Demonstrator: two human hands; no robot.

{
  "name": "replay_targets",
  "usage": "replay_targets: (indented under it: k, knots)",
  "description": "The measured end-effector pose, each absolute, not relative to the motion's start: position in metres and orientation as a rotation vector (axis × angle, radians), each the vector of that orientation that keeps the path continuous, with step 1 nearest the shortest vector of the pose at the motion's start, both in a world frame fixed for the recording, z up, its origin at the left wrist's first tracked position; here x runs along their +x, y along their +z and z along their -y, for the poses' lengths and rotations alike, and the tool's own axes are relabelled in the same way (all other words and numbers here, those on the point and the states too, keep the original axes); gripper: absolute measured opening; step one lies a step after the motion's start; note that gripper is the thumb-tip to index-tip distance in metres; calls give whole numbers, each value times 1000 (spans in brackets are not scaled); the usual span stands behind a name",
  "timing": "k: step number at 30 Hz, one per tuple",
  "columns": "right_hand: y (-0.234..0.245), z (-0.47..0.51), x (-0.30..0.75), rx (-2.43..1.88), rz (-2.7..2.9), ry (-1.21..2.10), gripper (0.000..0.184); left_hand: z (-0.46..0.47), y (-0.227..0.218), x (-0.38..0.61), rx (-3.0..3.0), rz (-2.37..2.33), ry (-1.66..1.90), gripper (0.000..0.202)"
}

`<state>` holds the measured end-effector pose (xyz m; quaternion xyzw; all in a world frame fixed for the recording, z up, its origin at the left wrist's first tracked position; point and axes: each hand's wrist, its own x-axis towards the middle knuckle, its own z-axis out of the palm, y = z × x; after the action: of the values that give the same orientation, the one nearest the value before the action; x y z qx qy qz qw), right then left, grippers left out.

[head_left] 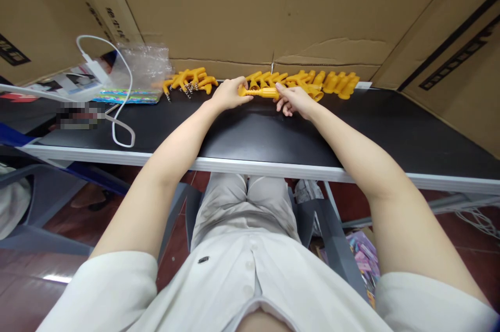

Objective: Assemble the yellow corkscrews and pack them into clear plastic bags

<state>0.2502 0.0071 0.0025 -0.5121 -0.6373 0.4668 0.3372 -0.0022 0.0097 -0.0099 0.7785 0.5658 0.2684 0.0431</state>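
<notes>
Head view: left hand (pixel 229 94) and right hand (pixel 297 101) grip opposite ends of one yellow piece (pixel 264 92), work seemingly partway, spiral-tipped pieces (pixel 190 80) far left, yellow tubes (pixel 341 84) still loose far right.

no word or number can be read for sure. on the left cardboard (pixel 42 3), upper left of the frame, dark chinese-looking characters (pixel 117 24) run in slanted lines, too blurred to make out; a black block (pixel 15 52) at the left edge bears unclear marks. on the right cardboard (pixel 469 108), upper right, blocky dark print (pixel 457 58) beside a slanting black stripe (pixel 449 37) is likewise illegible.
</notes>
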Motion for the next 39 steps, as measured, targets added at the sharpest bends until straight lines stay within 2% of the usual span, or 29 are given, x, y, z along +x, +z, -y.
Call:
replay_targets:
  k: [5,9,17,30,39]
  knots:
    - [0,-10,255,-1249,1663,1176,39,-14,-12,-4,2346,-1739,833,35]
    - [-5,-15,256,-1149,1685,1136,53,-15,-12,-6,2344,-1719,862,34]
    - [0,-9,256,-1163,1720,1058,40,-6,-8,-6,2388,-1739,881,35]
    - [4,-4,252,-1171,1701,1153,51,-9,-10,-3,2390,-1733,872,39]
    - [8,-8,249,-1217,1602,1235,40,-15,-9,-4,2385,-1742,867,36]
